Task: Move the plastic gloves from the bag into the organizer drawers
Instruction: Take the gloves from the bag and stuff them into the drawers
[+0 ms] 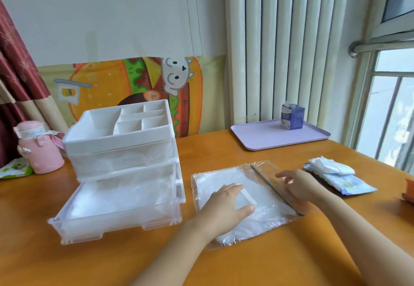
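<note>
- Pressing down with the fingers (233, 188) of the left hand (226, 207): straight, a little spread, thumb out to the side, holding nothing. Probably done to pin the bag (280, 219) and stop any sliding on the smooth table (246, 267).
- Reaching with the right hand (300, 186), right of centre, to the dark closing strip (266, 180) at the mouth of the bag, with the fingers bent over that edge. Cannot tell whether pinching the flap or only resting on it.
- Judging from this: working on the mouth with one hand while fixing the body of the bag with the other, before taking anything out.
- Seeing the gloves (266, 198) as a flat white stack inside the clear bag, in the lower centre of the frame, partly under the left palm. Not yet out.
- Finding the organizer (121, 149) just left of the bag, near but not touching. Lower drawer (116, 220) pulled out toward the camera, probably to be ready for receiving. Something whitish and filmy in both drawers, maybe gloves, not sure.
- Noting further out: a pink bottle (38, 149) at the left edge, a lilac tray (257, 138) with a small carton (293, 117) in the upper right, and wrapped packs (336, 173) just right of the right hand.
</note>
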`<state>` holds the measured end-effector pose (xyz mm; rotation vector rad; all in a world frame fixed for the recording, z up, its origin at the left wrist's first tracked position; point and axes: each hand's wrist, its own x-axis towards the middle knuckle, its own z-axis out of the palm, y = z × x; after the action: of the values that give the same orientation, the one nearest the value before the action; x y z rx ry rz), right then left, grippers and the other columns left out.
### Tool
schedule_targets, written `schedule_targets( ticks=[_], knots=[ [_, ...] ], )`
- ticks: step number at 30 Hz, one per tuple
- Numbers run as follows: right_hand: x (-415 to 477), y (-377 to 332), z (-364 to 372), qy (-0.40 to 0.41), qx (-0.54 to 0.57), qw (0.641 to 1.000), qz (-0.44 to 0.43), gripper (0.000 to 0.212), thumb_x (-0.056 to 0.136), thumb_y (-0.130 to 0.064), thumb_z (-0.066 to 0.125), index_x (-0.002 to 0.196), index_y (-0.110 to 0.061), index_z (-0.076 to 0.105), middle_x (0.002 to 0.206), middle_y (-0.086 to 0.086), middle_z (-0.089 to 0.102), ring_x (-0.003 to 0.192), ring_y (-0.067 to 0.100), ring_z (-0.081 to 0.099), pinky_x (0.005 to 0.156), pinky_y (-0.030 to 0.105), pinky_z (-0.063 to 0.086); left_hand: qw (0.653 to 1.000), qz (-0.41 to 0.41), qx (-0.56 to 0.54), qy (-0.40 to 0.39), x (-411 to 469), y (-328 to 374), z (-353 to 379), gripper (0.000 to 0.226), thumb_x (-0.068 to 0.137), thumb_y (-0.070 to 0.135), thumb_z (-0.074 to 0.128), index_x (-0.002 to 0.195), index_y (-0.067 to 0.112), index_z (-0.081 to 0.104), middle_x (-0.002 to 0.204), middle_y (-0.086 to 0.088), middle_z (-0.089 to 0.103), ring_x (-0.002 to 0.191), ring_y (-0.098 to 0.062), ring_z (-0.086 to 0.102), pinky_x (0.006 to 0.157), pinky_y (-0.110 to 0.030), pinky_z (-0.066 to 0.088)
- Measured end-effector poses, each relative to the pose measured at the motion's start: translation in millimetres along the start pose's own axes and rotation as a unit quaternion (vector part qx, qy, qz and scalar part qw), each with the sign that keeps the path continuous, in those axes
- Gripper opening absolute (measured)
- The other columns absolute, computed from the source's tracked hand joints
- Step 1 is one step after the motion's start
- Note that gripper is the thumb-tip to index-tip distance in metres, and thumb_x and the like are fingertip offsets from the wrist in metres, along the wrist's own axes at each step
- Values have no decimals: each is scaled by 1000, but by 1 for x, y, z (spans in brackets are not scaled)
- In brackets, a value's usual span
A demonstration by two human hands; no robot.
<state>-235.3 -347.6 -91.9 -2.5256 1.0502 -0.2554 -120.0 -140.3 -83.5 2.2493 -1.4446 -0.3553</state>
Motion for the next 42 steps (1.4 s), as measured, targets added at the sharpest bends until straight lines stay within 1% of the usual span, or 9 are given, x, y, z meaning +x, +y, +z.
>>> schedule_targets(
  ticks=[5,9,15,22,27,33,36,39,42],
  knots=[
    [20,11,0,-55,25,998,-36,28,91,-16,56,102,-38,70,117,-4,65,98,15,60,84,24,49,992,-86,84,-36,23,-15,32,75,97,60,29,155,22,1,162,-4,-6,148,-22,-11,117,-48,-9],
    [31,12,7,-9,15,997,-77,26,91,-13,59,103,-30,74,110,-4,67,86,10,57,74,19,43,988,-86,121,-37,28,-24,43,76,95,65,23,155,25,-4,161,-2,-12,147,-21,-17,116,-49,-14],
    [40,10,7,-63,34,993,-91,26,94,-17,55,113,-28,70,114,-8,66,89,10,60,72,14,43,986,-86,139,-35,28,-26,45,78,93,68,19,155,27,-4,161,1,-13,147,-19,-17,115,-46,-15],
    [38,1,11,-47,80,994,-66,17,84,-28,71,100,-25,76,94,0,69,57,9,49,39,10,33,985,-88,144,-37,28,-25,45,74,96,65,20,155,26,-3,161,2,-13,147,-18,-17,116,-46,-15],
    [36,-6,19,-30,36,996,-72,22,91,-10,53,95,-6,74,84,11,69,54,10,46,42,13,31,987,-87,133,-34,25,-23,44,74,96,64,20,155,26,-3,161,1,-13,147,-18,-18,116,-47,-15],
    [29,1,14,-12,94,994,-45,17,96,-15,51,93,-10,67,84,2,67,66,11,56,57,19,44,988,-96,115,-29,24,-26,45,80,91,70,14,153,27,-10,160,0,-18,146,-19,-21,115,-50,-17],
    [23,5,2,45,297,954,-6,14,94,-15,58,85,-7,66,79,5,68,75,19,62,68,26,50,989,-101,105,-29,22,-28,44,82,90,72,15,153,27,-10,160,0,-18,146,-20,-22,115,-52,-17],
    [14,-2,-19,125,500,857,8,20,97,-8,50,80,-5,60,85,12,67,82,25,63,83,36,52,988,-106,103,-32,21,-30,44,83,90,72,20,154,26,-5,161,-1,-15,146,-21,-20,115,-52,-16],
    [-4,-19,-42,83,637,765,-37,18,100,-7,42,85,-6,53,101,20,67,96,29,67,89,39,51,992,-100,75,-14,22,-25,40,86,88,74,31,155,25,6,162,-1,-2,149,-21,-7,118,-50,-9]
  ],
)
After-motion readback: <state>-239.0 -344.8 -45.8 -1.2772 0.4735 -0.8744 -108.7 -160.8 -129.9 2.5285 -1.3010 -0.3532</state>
